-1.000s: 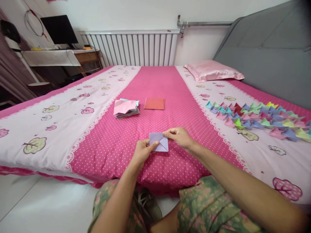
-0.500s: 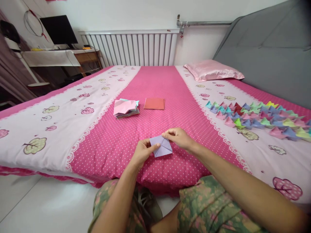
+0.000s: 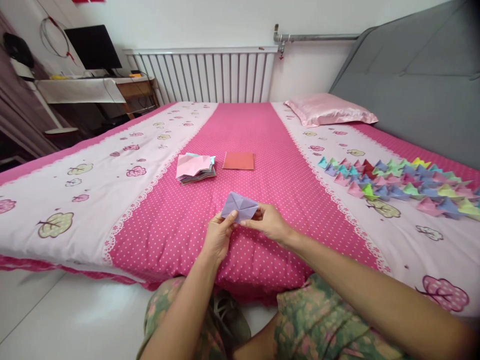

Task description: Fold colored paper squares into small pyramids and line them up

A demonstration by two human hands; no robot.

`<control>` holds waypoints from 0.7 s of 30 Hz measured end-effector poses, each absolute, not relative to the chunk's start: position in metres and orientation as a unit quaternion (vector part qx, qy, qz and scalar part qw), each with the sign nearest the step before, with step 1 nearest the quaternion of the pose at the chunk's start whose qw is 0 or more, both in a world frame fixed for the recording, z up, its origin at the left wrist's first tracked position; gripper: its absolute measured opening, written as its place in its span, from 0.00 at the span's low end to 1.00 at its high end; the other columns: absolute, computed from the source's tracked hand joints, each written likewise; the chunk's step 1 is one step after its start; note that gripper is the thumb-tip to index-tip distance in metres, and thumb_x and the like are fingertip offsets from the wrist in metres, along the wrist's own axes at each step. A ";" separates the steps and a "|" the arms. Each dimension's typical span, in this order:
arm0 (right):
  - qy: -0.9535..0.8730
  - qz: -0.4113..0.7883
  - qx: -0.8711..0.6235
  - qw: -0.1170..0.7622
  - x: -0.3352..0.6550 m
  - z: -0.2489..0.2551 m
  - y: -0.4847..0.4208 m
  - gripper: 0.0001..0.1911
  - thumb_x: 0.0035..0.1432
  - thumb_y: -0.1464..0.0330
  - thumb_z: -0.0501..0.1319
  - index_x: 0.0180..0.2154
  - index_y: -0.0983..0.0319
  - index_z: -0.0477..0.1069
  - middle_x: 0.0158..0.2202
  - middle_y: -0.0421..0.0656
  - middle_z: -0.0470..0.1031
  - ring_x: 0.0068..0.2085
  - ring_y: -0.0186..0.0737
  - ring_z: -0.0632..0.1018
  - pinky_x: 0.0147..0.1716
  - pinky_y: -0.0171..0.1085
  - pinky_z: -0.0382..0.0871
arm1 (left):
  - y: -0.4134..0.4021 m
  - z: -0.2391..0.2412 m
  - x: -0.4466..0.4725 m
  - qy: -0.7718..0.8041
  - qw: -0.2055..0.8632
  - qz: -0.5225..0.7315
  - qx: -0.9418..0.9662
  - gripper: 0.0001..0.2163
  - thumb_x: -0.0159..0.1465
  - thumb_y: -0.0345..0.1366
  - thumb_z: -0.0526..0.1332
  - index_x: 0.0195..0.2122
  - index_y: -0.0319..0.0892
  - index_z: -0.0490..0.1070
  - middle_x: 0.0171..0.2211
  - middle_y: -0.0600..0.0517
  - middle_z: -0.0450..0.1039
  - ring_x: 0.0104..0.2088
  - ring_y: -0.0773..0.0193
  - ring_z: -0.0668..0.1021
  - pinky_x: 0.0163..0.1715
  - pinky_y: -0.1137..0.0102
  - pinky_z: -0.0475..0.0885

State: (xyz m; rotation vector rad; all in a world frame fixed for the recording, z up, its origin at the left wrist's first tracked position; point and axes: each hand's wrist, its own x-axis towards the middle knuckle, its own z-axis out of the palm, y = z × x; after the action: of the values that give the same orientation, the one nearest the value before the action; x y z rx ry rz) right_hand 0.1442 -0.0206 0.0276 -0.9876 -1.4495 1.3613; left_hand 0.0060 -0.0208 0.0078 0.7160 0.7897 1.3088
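Note:
A folded lilac paper square [image 3: 240,206] with crossed creases is lifted just above the pink dotted bedspread [image 3: 258,130]. My left hand [image 3: 220,235] pinches its near left corner. My right hand [image 3: 268,224] pinches its near right edge. Both hands are closed on the paper, close together near the bed's front edge.
A stack of coloured paper sheets [image 3: 195,168] and a red sheet [image 3: 239,160] lie farther back in the middle. Several folded paper shapes [image 3: 397,184] cover the right side of the bed. A pink pillow [image 3: 330,110] lies by the grey headboard [image 3: 416,75]. A radiator [image 3: 204,75] lines the wall.
The lilac paper has been turned and raised, from lying flat with its point toward me to a tilted diamond. My right hand moved from the far corner to the near right edge.

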 end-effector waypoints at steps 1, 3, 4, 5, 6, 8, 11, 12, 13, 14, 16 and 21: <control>-0.600 0.520 -0.409 0.450 0.144 0.028 -0.021 0.15 0.42 0.69 0.63 0.37 0.63 0.70 0.34 0.43 0.76 0.36 0.38 0.76 0.38 0.38 0.68 | -0.021 0.008 0.006 0.351 0.666 0.577 0.317 0.10 0.47 0.34 0.67 0.31 0.38 0.74 0.29 0.50 0.74 0.27 0.71 0.73 0.27 0.77 0.65; -0.643 0.440 -0.434 0.453 0.147 0.032 -0.021 0.11 0.45 0.69 0.61 0.35 0.63 0.70 0.31 0.42 0.75 0.32 0.36 0.75 0.33 0.36 0.68 | -0.021 0.008 0.006 0.366 0.653 0.574 0.330 0.10 0.46 0.34 0.67 0.31 0.38 0.73 0.29 0.51 0.74 0.26 0.71 0.72 0.26 0.77 0.65; -0.665 0.396 -0.446 0.450 0.149 0.035 -0.021 0.10 0.45 0.70 0.60 0.34 0.63 0.70 0.30 0.42 0.75 0.30 0.35 0.74 0.31 0.35 0.67 | -0.021 0.009 0.005 0.377 0.637 0.575 0.348 0.10 0.46 0.34 0.67 0.31 0.38 0.73 0.28 0.51 0.74 0.26 0.72 0.72 0.26 0.77 0.64; -0.683 0.355 -0.457 0.446 0.151 0.038 -0.022 0.08 0.46 0.70 0.60 0.32 0.63 0.71 0.28 0.41 0.74 0.28 0.34 0.73 0.29 0.34 0.66 | -0.021 0.009 0.004 0.390 0.612 0.577 0.374 0.10 0.46 0.34 0.67 0.31 0.39 0.73 0.28 0.52 0.73 0.25 0.72 0.71 0.26 0.77 0.64; -0.698 0.322 -0.463 0.442 0.154 0.041 -0.022 0.07 0.46 0.70 0.59 0.31 0.63 0.70 0.27 0.41 0.74 0.27 0.33 0.72 0.27 0.33 0.65 | -0.021 0.010 0.003 0.404 0.577 0.581 0.407 0.10 0.46 0.34 0.67 0.30 0.39 0.73 0.27 0.53 0.73 0.25 0.73 0.70 0.25 0.77 0.63; -0.719 0.272 -0.468 0.435 0.158 0.046 -0.022 0.05 0.46 0.71 0.59 0.29 0.63 0.70 0.24 0.39 0.71 0.25 0.31 0.70 0.25 0.31 0.63 | -0.019 0.010 0.000 0.438 0.487 0.590 0.473 0.08 0.46 0.34 0.67 0.27 0.39 0.72 0.22 0.56 0.69 0.22 0.75 0.68 0.23 0.78 0.61; -0.747 0.197 -0.471 0.426 0.164 0.049 -0.020 0.03 0.47 0.72 0.58 0.27 0.63 0.71 0.19 0.36 0.65 0.22 0.29 0.65 0.22 0.30 0.58 | -0.020 0.013 -0.005 0.476 0.402 0.579 0.525 0.07 0.47 0.35 0.66 0.24 0.38 0.70 0.14 0.61 0.58 0.16 0.77 0.60 0.17 0.79 0.55; -0.755 0.175 -0.471 0.422 0.165 0.049 -0.020 0.04 0.46 0.72 0.58 0.26 0.62 0.71 0.18 0.36 0.64 0.21 0.29 0.64 0.22 0.30 0.57 | -0.021 0.014 -0.007 0.479 0.404 0.570 0.531 0.08 0.47 0.36 0.65 0.26 0.38 0.71 0.12 0.62 0.55 0.14 0.78 0.58 0.15 0.79 0.53; -0.762 0.160 -0.469 0.417 0.166 0.049 -0.019 0.04 0.46 0.73 0.58 0.27 0.62 0.72 0.19 0.36 0.64 0.21 0.29 0.64 0.21 0.30 0.56 | -0.022 0.015 -0.007 0.478 0.419 0.560 0.532 0.09 0.48 0.37 0.65 0.29 0.39 0.71 0.11 0.63 0.54 0.13 0.78 0.57 0.14 0.79 0.52; -0.768 0.150 -0.466 0.413 0.167 0.049 -0.019 0.05 0.46 0.73 0.58 0.27 0.61 0.73 0.19 0.37 0.65 0.21 0.29 0.64 0.21 0.30 0.56 | -0.023 0.017 -0.008 0.473 0.442 0.548 0.530 0.11 0.49 0.37 0.64 0.32 0.39 0.71 0.10 0.63 0.54 0.12 0.78 0.57 0.13 0.79 0.52; -0.778 0.143 -0.458 0.406 0.168 0.048 -0.019 0.07 0.46 0.74 0.58 0.28 0.60 0.74 0.21 0.38 0.67 0.22 0.29 0.64 0.22 0.31 0.56 | -0.027 0.020 -0.008 0.461 0.491 0.526 0.520 0.13 0.50 0.38 0.64 0.36 0.39 0.70 0.10 0.62 0.59 0.10 0.76 0.60 0.12 0.79 0.54; -0.769 0.170 -0.452 0.419 0.170 0.049 -0.020 0.10 0.47 0.73 0.57 0.31 0.58 0.75 0.27 0.41 0.72 0.23 0.31 0.68 0.23 0.32 0.61 | -0.030 0.024 -0.004 0.420 0.556 0.532 0.481 0.10 0.48 0.37 0.65 0.30 0.37 0.71 0.20 0.51 0.74 0.19 0.67 0.74 0.23 0.73 0.70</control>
State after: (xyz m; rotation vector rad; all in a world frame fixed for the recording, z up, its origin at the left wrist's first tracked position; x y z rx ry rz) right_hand 0.1695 -0.0199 0.0494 -1.1329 -1.9293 0.4253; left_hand -0.0038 -0.0304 0.0243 1.1357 0.9923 1.2568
